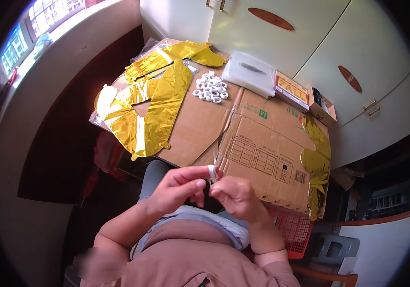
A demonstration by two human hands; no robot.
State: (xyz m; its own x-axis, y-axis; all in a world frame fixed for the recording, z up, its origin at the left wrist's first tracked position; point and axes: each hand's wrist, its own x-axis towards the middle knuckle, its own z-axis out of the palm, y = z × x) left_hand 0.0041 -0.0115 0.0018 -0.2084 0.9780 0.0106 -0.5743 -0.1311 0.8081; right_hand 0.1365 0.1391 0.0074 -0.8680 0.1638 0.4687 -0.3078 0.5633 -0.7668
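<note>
My left hand (pixel 178 189) is closed, its fingertips holding a small white ring-shaped roll (pixel 211 171) over the near edge of the cardboard. Close beside it, my right hand (pixel 236 195) is pinched shut just below the roll. Whatever lies between the right fingertips is too small to make out. Farther off, a pile of similar white rings (pixel 209 88) sits on the flattened cardboard (pixel 193 124). To the left of the pile lie flat gold foil balloons (pixel 166 103), one with a triangular opening. Another gold foil balloon (pixel 316 167) hangs along the right edge.
A translucent white plastic container (pixel 249 74) stands at the back, beside an orange and white box (pixel 291 91) and an open small carton (pixel 322 107). White cabinets (pixel 272 40) rise behind. A red basket (pixel 293 234) and grey stool (pixel 336 248) are at the lower right.
</note>
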